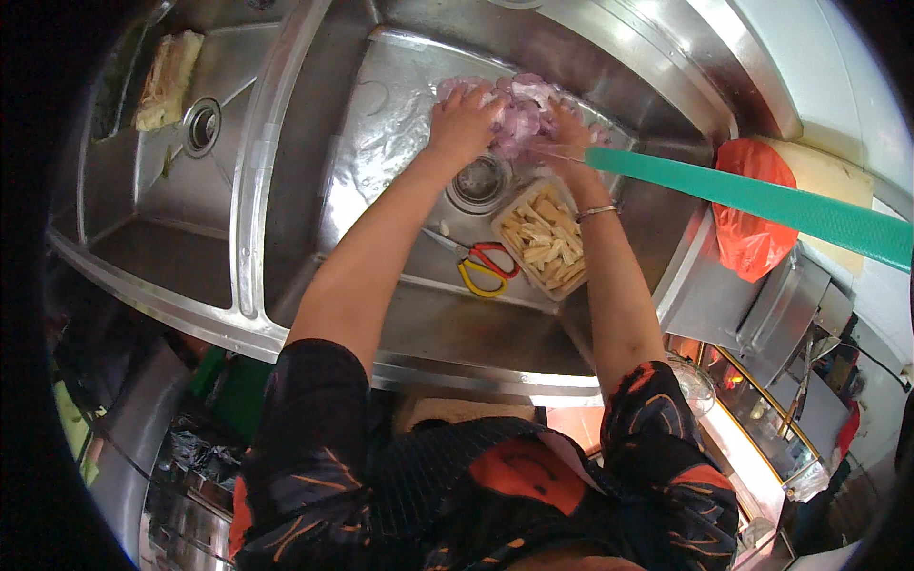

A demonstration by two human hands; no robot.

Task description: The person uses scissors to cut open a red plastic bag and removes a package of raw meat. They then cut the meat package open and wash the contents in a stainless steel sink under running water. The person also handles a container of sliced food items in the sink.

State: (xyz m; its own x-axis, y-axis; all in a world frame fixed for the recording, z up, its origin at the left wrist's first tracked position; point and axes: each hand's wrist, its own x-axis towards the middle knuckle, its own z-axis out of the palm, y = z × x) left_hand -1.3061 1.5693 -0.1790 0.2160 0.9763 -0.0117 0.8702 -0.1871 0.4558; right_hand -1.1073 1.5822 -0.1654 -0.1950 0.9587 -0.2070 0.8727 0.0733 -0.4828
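Note:
Wet pinkish-purple pieces of food [525, 118], perhaps raw meat, lie heaped at the far side of a stainless steel sink basin [389, 93]. My left hand [464, 123] rests on the heap's left side with its fingers spread. On the right side, my right hand [569, 135] touches the heap, its fingers partly hidden among the pieces. Water runs from the end of a green hose [714, 189] onto the food beside my right hand. A clear plastic tub [501, 227] of pale yellow strips [546, 239] stands near my right wrist. Left of it lie scissors [487, 270] with one red and one yellow handle.
A drain [477, 182] sits between my forearms. Across the steel divider [253, 164], a second basin holds a long pale yellow food piece [170, 82] near its own drain [203, 127]. A red plastic bag [753, 246] rests right of the sink, partly behind the hose.

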